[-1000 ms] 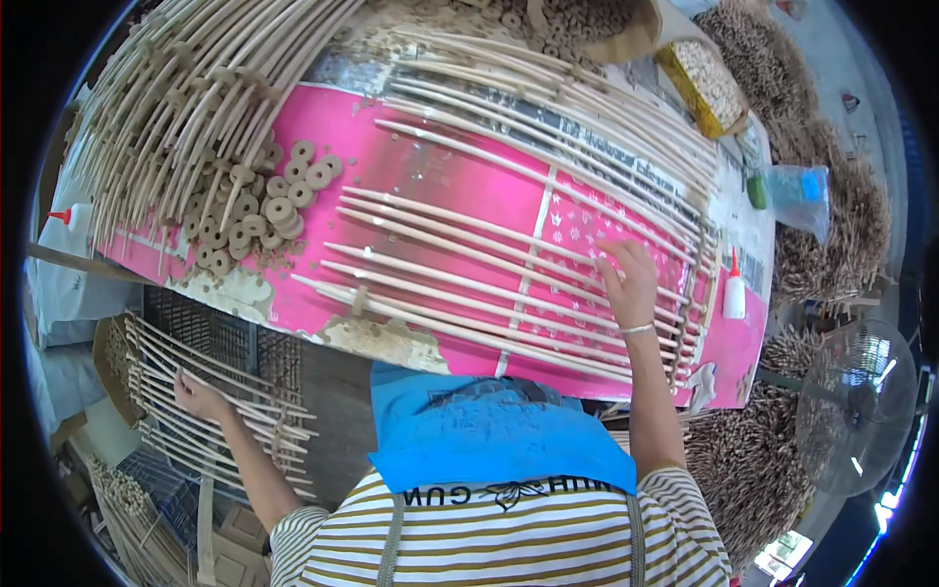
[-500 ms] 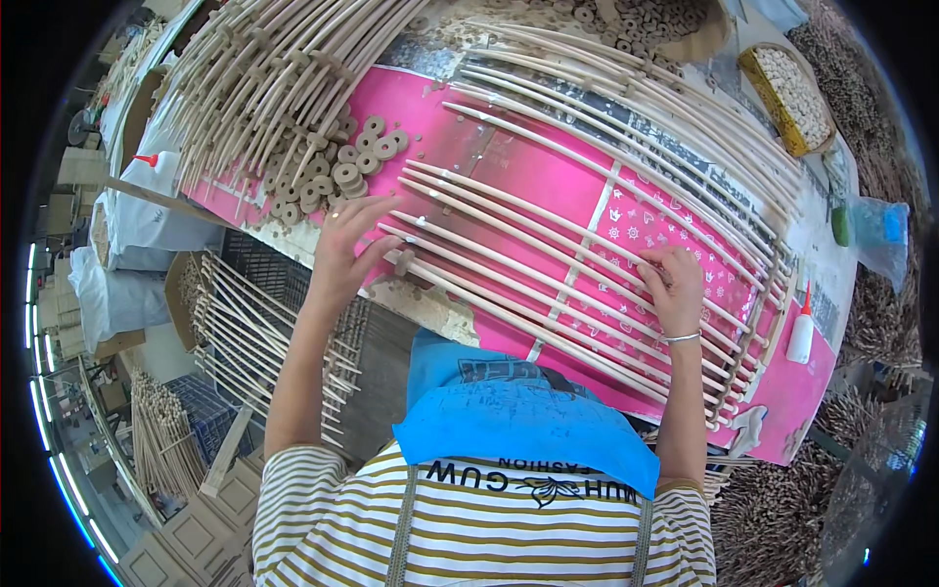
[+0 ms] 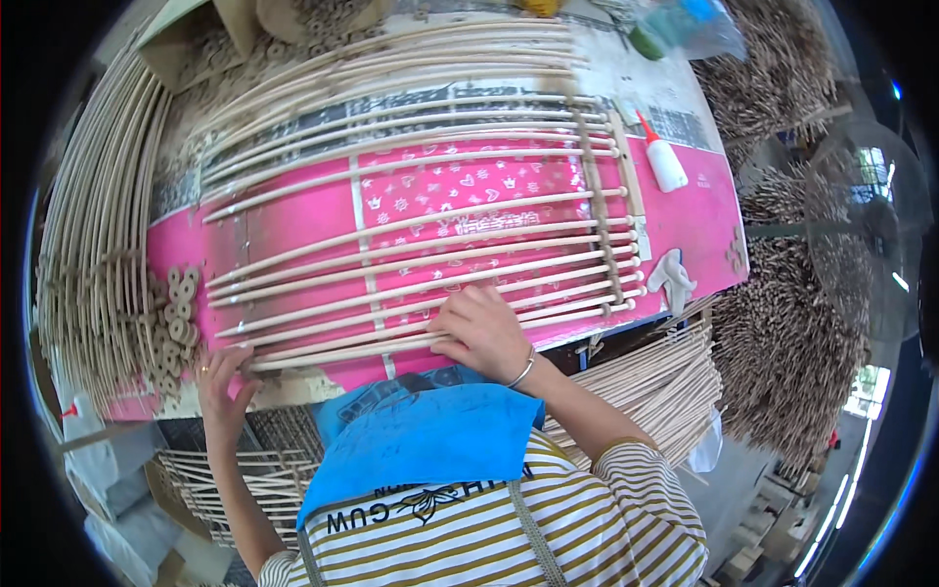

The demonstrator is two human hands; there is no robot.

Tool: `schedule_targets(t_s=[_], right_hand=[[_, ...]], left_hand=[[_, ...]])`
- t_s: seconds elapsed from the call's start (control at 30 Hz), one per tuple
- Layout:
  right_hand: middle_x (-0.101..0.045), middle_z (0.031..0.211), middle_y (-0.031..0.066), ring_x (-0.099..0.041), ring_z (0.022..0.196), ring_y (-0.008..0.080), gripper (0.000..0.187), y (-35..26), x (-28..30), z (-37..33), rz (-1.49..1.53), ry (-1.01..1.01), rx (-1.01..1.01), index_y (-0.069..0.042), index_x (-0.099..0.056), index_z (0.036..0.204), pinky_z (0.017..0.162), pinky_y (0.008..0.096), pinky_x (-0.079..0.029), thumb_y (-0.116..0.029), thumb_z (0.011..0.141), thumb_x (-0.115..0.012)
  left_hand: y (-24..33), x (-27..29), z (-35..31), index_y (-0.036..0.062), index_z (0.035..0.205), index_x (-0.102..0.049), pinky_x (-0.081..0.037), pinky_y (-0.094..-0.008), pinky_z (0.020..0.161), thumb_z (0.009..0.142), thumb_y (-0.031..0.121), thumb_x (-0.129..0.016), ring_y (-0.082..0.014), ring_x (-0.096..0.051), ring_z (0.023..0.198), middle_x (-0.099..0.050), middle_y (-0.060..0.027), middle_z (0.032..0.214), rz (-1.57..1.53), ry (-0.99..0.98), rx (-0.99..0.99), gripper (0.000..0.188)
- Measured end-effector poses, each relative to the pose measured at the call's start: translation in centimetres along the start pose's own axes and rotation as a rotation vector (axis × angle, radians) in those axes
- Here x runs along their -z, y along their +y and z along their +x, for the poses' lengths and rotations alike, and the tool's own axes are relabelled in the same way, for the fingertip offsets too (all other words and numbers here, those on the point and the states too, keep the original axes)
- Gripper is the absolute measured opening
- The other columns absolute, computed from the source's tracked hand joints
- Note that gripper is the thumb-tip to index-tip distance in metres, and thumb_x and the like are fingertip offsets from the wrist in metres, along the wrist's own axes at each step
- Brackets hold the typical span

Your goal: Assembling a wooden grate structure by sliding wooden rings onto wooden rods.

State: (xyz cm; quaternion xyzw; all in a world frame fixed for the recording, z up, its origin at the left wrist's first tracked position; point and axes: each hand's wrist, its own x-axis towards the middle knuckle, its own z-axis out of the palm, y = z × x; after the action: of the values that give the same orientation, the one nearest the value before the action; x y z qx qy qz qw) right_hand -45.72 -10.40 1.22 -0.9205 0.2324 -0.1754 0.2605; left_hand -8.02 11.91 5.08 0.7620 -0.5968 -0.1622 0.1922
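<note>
Two hands at the near edge. R hand (image 3: 479,331) half-curled over the nearest wooden rods (image 3: 342,353), approx. mid-length, thumb on near side; fingers hide the contact, so can't tell if it's pinching one or just resting. L hand (image 3: 223,391) sits at those rods' left ends — thumb & fingers parted, fingertips by the tips, nothing clearly gripped. Hands well apart, prob. b/c a long thin rod is easier to control from two spots.

Rods lie side by side w/ gaps on the pink sheet (image 3: 699,225), right ends across a narrow brown strip (image 3: 606,235) — looks like it's there to keep spacing & lift the ends. More rods continue toward the far side.

Ring-shaped discs (image 3: 181,313) heaped left, within easy reach of L hand; rod bundle (image 3: 108,196) beyond. White bottle w/ red tip (image 3: 667,166) stands or lies right of the rod ends, prob. parked clear of them; white cloth (image 3: 673,279) nearer the edge.
</note>
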Motion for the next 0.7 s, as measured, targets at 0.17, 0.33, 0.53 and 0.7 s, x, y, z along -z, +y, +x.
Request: schedule_targets(t_s=[0.17, 0.33, 0.53, 0.7], right_hand=[[-0.062, 0.095, 0.0029, -0.061, 0.097, 0.0226, 0.021, -1.1, 0.6, -0.7, -0.140, 0.009, 0.090, -0.013, -0.072, 0.101, 0.085, 0.0399, -0.046, -0.020, 0.083, -0.079], [-0.064, 0.095, 0.0036, -0.062, 0.092, 0.0242, 0.012, 0.6, 5.2, 4.7, -0.259, 0.256, 0.122, -0.015, -0.071, 0.096, 0.082, 0.0418, -0.048, -0.019, 0.086, -0.077], [-0.064, 0.095, 0.0023, -0.062, 0.095, 0.0243, 0.014, 7.7, 2.8, 12.6, -0.224, 0.319, 0.143, -0.014, -0.073, 0.094, 0.083, 0.0401, -0.050, -0.020, 0.084, -0.081], [-0.065, 0.094, -0.0003, -0.063, 0.095, 0.0231, 0.013, 10.1, 1.7, 13.4, -0.213, 0.294, 0.079, -0.016, -0.075, 0.094, 0.082, 0.0401, -0.051, -0.022, 0.084, -0.081]], left_hand=[[0.5, 0.3, 0.2, 0.0034, 0.118, -0.071, -0.046, -0.0471, 0.097, 0.069, 0.000, -0.080, -0.0355, -0.061, 0.105, -0.068, -0.0120, 0.107, -0.058, 0.001, 0.022, 0.050], [0.5, 2.8, 2.9, 0.0031, 0.127, -0.067, -0.052, -0.0345, 0.093, 0.080, -0.007, -0.076, -0.0194, -0.063, 0.101, -0.064, -0.0074, 0.109, -0.162, 0.183, 0.005, 0.049], [-2.7, 1.0, 12.7, 0.0067, 0.124, -0.069, -0.049, -0.0418, 0.096, 0.081, 0.001, -0.081, -0.0255, -0.065, 0.105, -0.070, -0.0087, 0.107, -0.122, 0.297, -0.009, 0.044], [-2.6, -0.2, 15.3, 0.0089, 0.122, -0.070, -0.048, -0.0431, 0.098, 0.080, 0.007, -0.083, -0.0291, -0.066, 0.109, -0.072, -0.0072, 0.103, 0.041, 0.236, -0.051, 0.044]])
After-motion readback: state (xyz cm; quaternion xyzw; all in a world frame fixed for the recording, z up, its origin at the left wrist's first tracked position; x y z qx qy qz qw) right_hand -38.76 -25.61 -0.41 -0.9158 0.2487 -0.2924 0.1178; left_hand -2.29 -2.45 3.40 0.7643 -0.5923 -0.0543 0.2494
